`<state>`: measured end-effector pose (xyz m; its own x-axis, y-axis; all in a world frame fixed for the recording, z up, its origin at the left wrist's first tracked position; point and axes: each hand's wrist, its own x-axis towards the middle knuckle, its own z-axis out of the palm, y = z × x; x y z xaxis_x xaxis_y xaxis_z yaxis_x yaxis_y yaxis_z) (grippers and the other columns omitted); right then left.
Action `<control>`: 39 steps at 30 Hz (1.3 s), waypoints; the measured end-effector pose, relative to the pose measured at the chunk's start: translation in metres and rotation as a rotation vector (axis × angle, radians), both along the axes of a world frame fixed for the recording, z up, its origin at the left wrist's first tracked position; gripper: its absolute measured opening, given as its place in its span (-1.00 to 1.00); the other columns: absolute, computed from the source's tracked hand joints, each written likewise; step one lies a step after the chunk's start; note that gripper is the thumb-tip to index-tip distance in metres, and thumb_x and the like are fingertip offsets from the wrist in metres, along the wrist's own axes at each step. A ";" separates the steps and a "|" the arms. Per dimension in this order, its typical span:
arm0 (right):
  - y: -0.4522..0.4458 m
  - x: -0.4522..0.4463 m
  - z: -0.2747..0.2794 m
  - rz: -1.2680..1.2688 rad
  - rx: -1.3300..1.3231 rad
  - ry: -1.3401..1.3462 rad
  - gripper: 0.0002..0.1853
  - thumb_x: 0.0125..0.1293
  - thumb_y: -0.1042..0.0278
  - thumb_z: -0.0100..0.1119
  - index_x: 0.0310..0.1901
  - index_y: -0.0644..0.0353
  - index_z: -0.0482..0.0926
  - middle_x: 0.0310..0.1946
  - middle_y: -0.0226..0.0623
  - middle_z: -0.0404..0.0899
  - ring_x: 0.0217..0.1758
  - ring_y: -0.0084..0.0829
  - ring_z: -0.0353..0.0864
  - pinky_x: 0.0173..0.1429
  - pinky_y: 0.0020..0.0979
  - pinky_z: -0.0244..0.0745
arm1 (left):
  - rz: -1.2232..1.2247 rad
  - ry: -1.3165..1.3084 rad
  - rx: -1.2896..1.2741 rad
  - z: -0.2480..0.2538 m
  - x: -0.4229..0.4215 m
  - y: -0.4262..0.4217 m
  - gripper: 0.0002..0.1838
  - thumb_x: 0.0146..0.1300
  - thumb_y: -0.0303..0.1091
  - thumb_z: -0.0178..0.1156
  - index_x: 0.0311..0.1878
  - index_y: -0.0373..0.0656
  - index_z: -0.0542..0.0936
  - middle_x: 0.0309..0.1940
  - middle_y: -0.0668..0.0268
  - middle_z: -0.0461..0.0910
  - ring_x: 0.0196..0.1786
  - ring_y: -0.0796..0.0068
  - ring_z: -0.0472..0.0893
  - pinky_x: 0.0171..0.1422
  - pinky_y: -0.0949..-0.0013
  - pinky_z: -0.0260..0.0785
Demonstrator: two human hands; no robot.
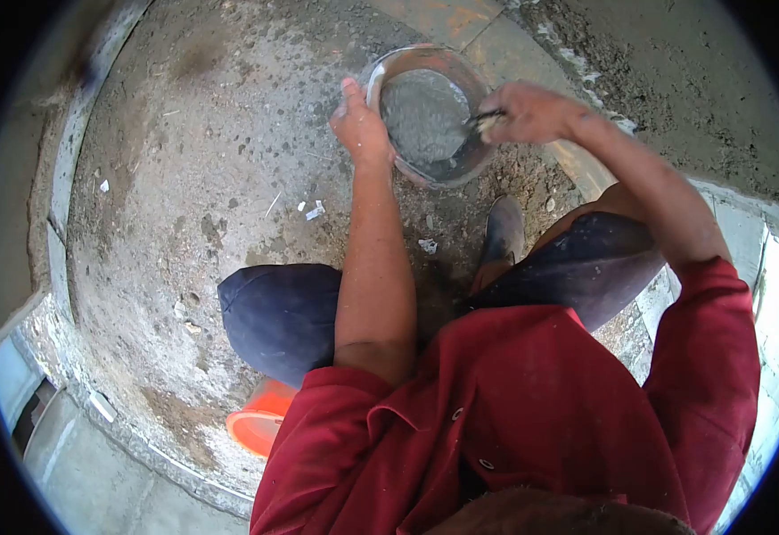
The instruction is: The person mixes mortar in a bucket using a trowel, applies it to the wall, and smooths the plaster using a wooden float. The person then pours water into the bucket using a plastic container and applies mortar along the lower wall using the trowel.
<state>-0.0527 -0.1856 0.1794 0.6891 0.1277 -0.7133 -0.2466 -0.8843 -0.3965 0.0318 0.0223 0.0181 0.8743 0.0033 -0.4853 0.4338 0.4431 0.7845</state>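
Observation:
A round bucket (pixel 447 61) with a dirty rim stands on the ground in front of me, holding wet grey cement mix (pixel 421 111). My left hand (pixel 360 127) grips the bucket's left rim, thumb pointing up along the outside. Over the right rim, my right hand (pixel 521 113) is closed around the pale handle of a trowel-like tool (pixel 489 122). The tool's dark end reaches into the bucket and is blurred, so its exact shape cannot be made out.
An orange bucket (pixel 260 419) lies partly hidden behind my left sleeve. White scraps (pixel 315 210) are scattered on the rough ground (pixel 167 232). My boot (pixel 504 227) is just below the bucket. A raised edging (pixel 67 169) curves along the left, and wet cement (pixel 692 80) covers the upper right.

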 end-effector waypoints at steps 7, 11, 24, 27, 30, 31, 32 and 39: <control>0.054 0.003 -0.023 0.337 -0.544 -0.438 -0.84 0.33 0.35 0.28 -0.10 0.10 0.74 -0.25 -0.18 0.78 -0.04 -0.10 0.80 0.13 -0.07 0.68 | -0.047 -0.015 0.002 0.003 -0.002 0.000 -0.31 0.59 0.03 0.15 0.14 -0.67 0.55 0.13 -0.10 0.65 0.11 0.19 0.68 0.27 0.20 0.51; 0.057 -0.023 0.000 0.514 -0.472 -0.560 -0.83 0.24 0.41 0.28 -0.17 0.07 0.79 -0.32 -0.18 0.79 -0.13 -0.18 0.84 -0.07 -0.22 0.74 | -0.024 0.000 0.030 0.011 -0.003 0.002 -0.30 0.60 0.03 0.15 0.18 -0.69 0.53 0.13 -0.11 0.65 0.11 0.20 0.68 0.26 0.21 0.51; 0.020 0.022 -0.051 0.437 -0.388 -0.517 -0.79 0.24 0.45 0.31 -0.09 0.12 0.75 -0.22 -0.19 0.77 -0.05 -0.11 0.80 0.04 -0.11 0.71 | -0.069 -0.058 0.113 -0.008 -0.002 0.009 -0.32 0.67 0.07 -0.01 -0.02 -0.55 0.68 -0.14 0.04 0.74 -0.13 0.30 0.71 0.12 0.25 0.57; -0.025 -0.005 -0.012 0.401 -0.288 -0.699 -0.69 0.26 0.40 0.30 0.06 0.03 0.72 -0.26 -0.24 0.74 -0.15 -0.13 0.80 -0.06 -0.16 0.72 | -0.114 -0.070 0.132 0.008 -0.011 0.009 -0.31 0.67 0.08 -0.03 -0.01 -0.54 0.69 -0.16 0.07 0.74 -0.15 0.31 0.70 0.08 0.26 0.58; -0.058 -0.028 0.016 0.282 -0.424 -0.700 -0.67 0.32 0.37 0.29 0.12 -0.04 0.69 -0.24 -0.28 0.73 -0.15 -0.19 0.80 -0.06 -0.20 0.72 | -0.125 -0.058 0.204 0.013 -0.015 0.006 -0.32 0.66 0.09 -0.01 -0.07 -0.51 0.70 -0.22 0.14 0.72 -0.20 0.38 0.65 0.01 0.28 0.54; -0.066 -0.027 0.016 0.234 -0.479 -0.684 -0.68 0.35 0.37 0.29 0.13 -0.07 0.69 -0.24 -0.30 0.73 -0.14 -0.21 0.80 -0.06 -0.22 0.73 | -0.102 -0.063 0.227 0.012 -0.016 0.006 -0.33 0.66 0.09 0.02 -0.13 -0.50 0.71 -0.26 0.19 0.71 -0.24 0.43 0.60 -0.04 0.31 0.50; -0.069 -0.023 0.006 0.196 -0.520 -0.538 -0.69 0.37 0.35 0.28 0.14 -0.07 0.69 -0.24 -0.30 0.73 -0.13 -0.23 0.80 -0.05 -0.22 0.73 | -0.081 -0.075 0.250 0.011 -0.015 0.004 -0.33 0.65 0.08 0.04 -0.18 -0.48 0.73 -0.31 0.24 0.69 -0.28 0.48 0.56 -0.09 0.33 0.45; -0.013 -0.024 -0.108 -0.093 -0.092 -0.061 -0.58 0.35 0.14 0.33 0.23 -0.04 0.65 -0.15 -0.15 0.79 -0.11 -0.14 0.81 0.05 -0.15 0.75 | -0.249 -0.162 0.621 0.030 -0.026 0.003 -0.26 0.64 0.18 -0.02 -0.17 -0.46 0.72 -0.35 0.27 0.67 -0.27 0.46 0.53 -0.11 0.36 0.42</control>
